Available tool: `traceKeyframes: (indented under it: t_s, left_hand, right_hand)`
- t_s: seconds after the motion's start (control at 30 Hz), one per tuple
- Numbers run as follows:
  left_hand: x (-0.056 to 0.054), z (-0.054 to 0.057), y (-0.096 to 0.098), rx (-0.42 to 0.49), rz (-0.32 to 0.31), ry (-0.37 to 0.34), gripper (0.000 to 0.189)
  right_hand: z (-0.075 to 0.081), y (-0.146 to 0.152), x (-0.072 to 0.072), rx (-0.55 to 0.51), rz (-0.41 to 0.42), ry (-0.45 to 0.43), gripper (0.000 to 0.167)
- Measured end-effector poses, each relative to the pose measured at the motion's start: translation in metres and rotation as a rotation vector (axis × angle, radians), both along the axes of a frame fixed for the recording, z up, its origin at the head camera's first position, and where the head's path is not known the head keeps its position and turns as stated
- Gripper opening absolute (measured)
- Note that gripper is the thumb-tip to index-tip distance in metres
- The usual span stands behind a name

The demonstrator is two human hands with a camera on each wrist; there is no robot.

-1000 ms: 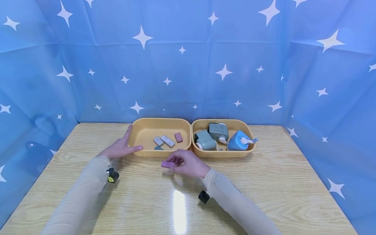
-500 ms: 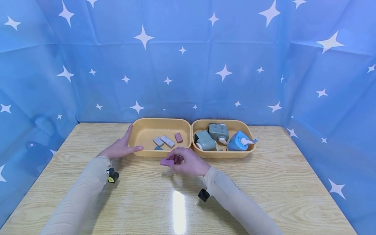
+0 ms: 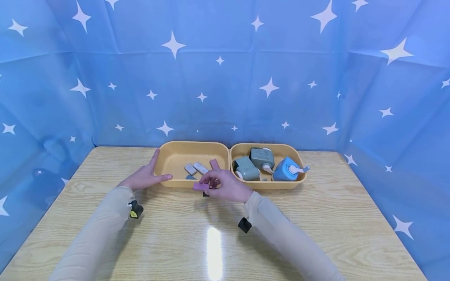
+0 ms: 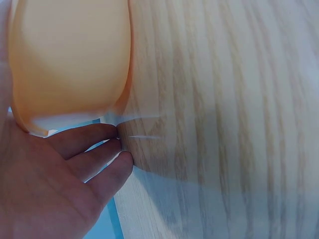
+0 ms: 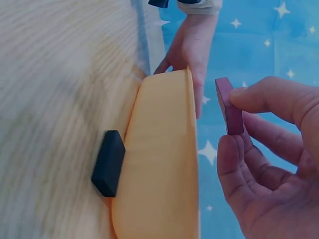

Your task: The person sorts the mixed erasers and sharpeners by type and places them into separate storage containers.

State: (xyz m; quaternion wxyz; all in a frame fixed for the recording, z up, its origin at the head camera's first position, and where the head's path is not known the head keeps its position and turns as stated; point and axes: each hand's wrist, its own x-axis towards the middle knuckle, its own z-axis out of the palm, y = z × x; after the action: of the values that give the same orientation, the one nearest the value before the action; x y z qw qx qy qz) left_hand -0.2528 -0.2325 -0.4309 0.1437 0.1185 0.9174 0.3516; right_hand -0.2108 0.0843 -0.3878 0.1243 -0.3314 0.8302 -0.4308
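My right hand [image 3: 225,186] pinches a small purple eraser-like block [image 5: 234,109] between thumb and fingertips. The block is in the air just before the front wall of the left yellow tray [image 3: 179,147]. Below it, a black block [image 5: 108,162] lies on the table against that wall. My left hand [image 3: 145,176] holds the tray's left end, thumb over the front rim and fingers along the outside. Inside the tray are two pale speckled blocks [image 3: 200,168], a blue block [image 3: 190,177] partly hidden by the wall, and a pinkish block [image 3: 214,164] partly covered by my right hand.
A second yellow tray [image 3: 274,185] touches the first on its right. It holds two grey-green gadgets [image 3: 247,169] and a blue one [image 3: 285,169] with a white crank-like arm jutting over the rim. Behind both trays hangs a blue star-patterned curtain [image 3: 218,105].
My right hand has risen slightly towards the left tray with the purple block. The black block has come into view, and the pinkish block is now partly covered. My left hand stays put.
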Motion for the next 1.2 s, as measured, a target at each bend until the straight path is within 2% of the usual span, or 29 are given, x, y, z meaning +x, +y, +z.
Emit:
traceKeyframes:
  t_s: [0.23,0.6,0.83,1.2]
  left_hand:
    - [0.0,0.0,0.0,0.006,0.002,-0.009,0.118]
    - [0.002,0.003,0.001,0.0,-0.004,-0.002,0.117]
    - [0.001,0.003,0.002,0.013,-0.002,-0.001,0.117]
    - [-0.001,0.001,0.0,0.011,0.003,0.0,0.118]
  right_hand:
    - [0.006,-0.001,-0.005,0.023,0.002,0.02,0.022]
    - [0.008,-0.003,-0.015,0.007,0.047,0.001,0.023]
    - [0.013,-0.005,-0.018,0.042,0.027,-0.006,0.025]
    - [0.019,-0.007,-0.029,0.014,0.003,-0.048,0.025]
